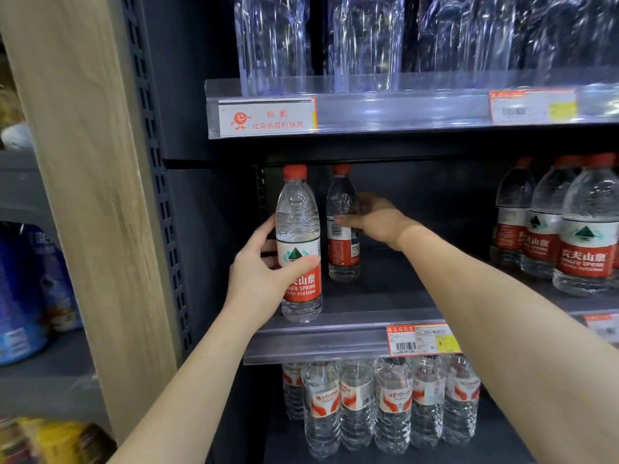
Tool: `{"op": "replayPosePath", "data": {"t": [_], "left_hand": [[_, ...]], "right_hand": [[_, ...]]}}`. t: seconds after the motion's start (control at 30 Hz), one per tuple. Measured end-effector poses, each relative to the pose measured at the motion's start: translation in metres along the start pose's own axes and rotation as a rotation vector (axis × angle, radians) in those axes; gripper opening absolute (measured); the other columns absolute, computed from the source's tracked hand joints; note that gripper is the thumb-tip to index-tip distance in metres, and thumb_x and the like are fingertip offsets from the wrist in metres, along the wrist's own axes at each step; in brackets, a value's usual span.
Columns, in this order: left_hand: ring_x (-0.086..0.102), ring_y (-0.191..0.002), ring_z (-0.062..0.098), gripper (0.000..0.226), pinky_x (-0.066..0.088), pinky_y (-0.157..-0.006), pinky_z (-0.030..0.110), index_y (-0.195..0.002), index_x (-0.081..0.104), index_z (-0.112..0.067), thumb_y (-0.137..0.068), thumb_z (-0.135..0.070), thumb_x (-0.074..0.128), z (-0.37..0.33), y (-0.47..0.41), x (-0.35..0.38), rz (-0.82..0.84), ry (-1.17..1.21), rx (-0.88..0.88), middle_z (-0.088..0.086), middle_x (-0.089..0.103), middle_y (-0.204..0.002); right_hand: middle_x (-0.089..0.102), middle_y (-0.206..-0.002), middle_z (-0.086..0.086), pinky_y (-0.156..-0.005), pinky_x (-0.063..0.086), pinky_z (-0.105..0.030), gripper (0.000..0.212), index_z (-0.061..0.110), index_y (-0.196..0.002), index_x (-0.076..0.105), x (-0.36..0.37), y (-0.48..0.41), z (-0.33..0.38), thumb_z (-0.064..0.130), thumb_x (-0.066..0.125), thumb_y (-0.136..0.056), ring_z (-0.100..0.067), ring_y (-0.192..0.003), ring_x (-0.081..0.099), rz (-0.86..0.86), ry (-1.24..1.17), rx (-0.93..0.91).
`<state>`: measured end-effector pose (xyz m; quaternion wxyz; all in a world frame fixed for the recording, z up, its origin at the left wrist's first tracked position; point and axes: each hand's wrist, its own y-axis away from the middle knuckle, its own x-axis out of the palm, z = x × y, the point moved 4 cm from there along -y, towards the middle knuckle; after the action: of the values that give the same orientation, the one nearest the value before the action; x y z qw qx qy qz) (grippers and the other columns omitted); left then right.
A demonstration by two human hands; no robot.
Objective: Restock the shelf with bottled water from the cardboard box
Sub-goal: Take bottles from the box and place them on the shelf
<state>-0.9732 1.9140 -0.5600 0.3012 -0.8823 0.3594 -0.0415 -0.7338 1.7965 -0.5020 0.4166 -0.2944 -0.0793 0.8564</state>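
My left hand (259, 272) grips a red-capped water bottle (299, 229) with a red and white label, held upright at the front left of the dark middle shelf (375, 296). Farther back, my right hand (375, 219) is wrapped around a second bottle of the same kind (341, 195), which stands upright on the shelf. Whether the front bottle's base touches the shelf is hard to tell. The cardboard box is out of view.
More bottles of the same brand (552, 226) stand at the shelf's right end. Clear bottles (365, 41) fill the shelf above, and another brand (378, 403) the shelf below. A wooden post (83, 195) and dark perforated upright (157, 182) bound the left side.
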Motion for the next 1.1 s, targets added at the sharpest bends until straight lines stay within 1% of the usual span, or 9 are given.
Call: {"op": "replayPosePath", "data": {"t": [0.07,0.17,0.3,0.5,0.7,0.77,0.87,0.97,1.1], "left_hand": [[0.07,-0.101,-0.002,0.093,0.055,-0.076,0.019,-0.151,0.047,-0.053,-0.074,-0.034,0.095,-0.002,0.001,0.001,-0.003,-0.003,0.005,-0.019,0.069,-0.117],[0.067,-0.098,-0.014,0.097,0.053,-0.075,0.017,-0.152,0.045,-0.049,-0.071,-0.036,0.096,-0.004,0.006,-0.002,-0.035,-0.021,0.026,-0.022,0.069,-0.116],[0.067,-0.1,-0.016,0.093,0.053,-0.072,0.012,-0.15,0.05,-0.048,-0.07,-0.04,0.096,-0.001,0.015,-0.006,-0.084,-0.013,0.024,-0.024,0.07,-0.115],[0.067,-0.098,-0.017,0.078,0.051,-0.064,0.001,-0.143,0.057,-0.051,-0.077,-0.033,0.094,-0.005,0.022,-0.002,-0.091,-0.02,0.038,-0.04,0.069,-0.105],[0.064,-0.097,-0.021,0.077,0.054,-0.062,0.006,-0.144,0.055,-0.051,-0.079,-0.034,0.092,-0.008,0.025,0.0,-0.097,-0.034,0.033,-0.027,0.069,-0.111],[0.064,-0.096,-0.021,0.078,0.052,-0.066,0.009,-0.145,0.054,-0.05,-0.079,-0.035,0.092,-0.01,0.025,-0.002,-0.094,-0.044,0.025,-0.026,0.069,-0.113],[0.068,-0.102,-0.009,0.081,0.056,-0.079,0.017,-0.147,0.052,-0.048,-0.079,-0.035,0.093,-0.01,0.026,-0.001,-0.103,-0.022,0.011,-0.022,0.069,-0.116],[0.065,-0.113,0.0,0.089,0.058,-0.093,0.03,-0.152,0.046,-0.044,-0.077,-0.034,0.094,-0.01,0.032,0.0,-0.114,-0.008,0.008,-0.019,0.065,-0.127],[0.056,-0.121,-0.004,0.091,0.04,-0.093,0.012,-0.154,0.044,-0.042,-0.077,-0.043,0.092,-0.022,0.046,-0.002,-0.173,-0.133,0.076,-0.018,0.052,-0.142]], "right_hand": [[0.071,-0.127,-0.002,-0.104,0.053,-0.039,0.058,0.016,-0.129,0.062,0.0,0.002,0.001,0.026,0.09,-0.079,-0.02,-0.115,0.068,-0.025,0.019,0.006],[0.071,-0.124,0.0,-0.095,0.054,-0.033,0.056,0.021,-0.123,0.061,0.0,0.005,-0.003,0.021,0.092,-0.077,-0.019,-0.111,0.069,-0.073,0.014,-0.012],[0.065,-0.138,0.001,-0.105,0.052,-0.037,0.084,0.018,-0.149,0.05,0.006,0.009,-0.016,0.022,0.092,-0.077,-0.019,-0.121,0.064,-0.11,-0.004,-0.009],[0.064,-0.14,0.006,-0.109,0.052,-0.043,0.085,0.027,-0.154,0.048,0.009,0.009,-0.022,0.021,0.089,-0.08,-0.018,-0.122,0.065,-0.086,-0.087,0.0],[0.067,-0.138,-0.001,-0.108,0.051,-0.041,0.082,0.026,-0.155,0.046,0.01,0.015,-0.016,0.019,0.086,-0.084,-0.019,-0.121,0.066,-0.078,-0.069,0.004],[0.067,-0.139,-0.002,-0.104,0.053,-0.035,0.08,0.026,-0.155,0.045,0.011,0.018,-0.012,0.018,0.084,-0.085,-0.017,-0.118,0.065,-0.061,-0.069,0.007],[0.065,-0.141,-0.003,-0.085,0.054,-0.02,0.08,0.024,-0.156,0.043,0.012,0.023,-0.009,0.015,0.082,-0.087,-0.014,-0.11,0.065,-0.067,-0.08,0.018],[0.062,-0.144,-0.001,-0.099,0.05,-0.028,0.09,0.029,-0.162,0.031,0.014,0.031,-0.008,0.022,0.082,-0.088,-0.018,-0.122,0.063,-0.041,-0.027,0.047],[0.061,-0.146,-0.001,-0.109,0.043,-0.029,0.106,0.024,-0.165,0.019,0.011,0.053,-0.014,0.024,0.086,-0.084,-0.022,-0.133,0.058,-0.054,0.054,0.127]]}}
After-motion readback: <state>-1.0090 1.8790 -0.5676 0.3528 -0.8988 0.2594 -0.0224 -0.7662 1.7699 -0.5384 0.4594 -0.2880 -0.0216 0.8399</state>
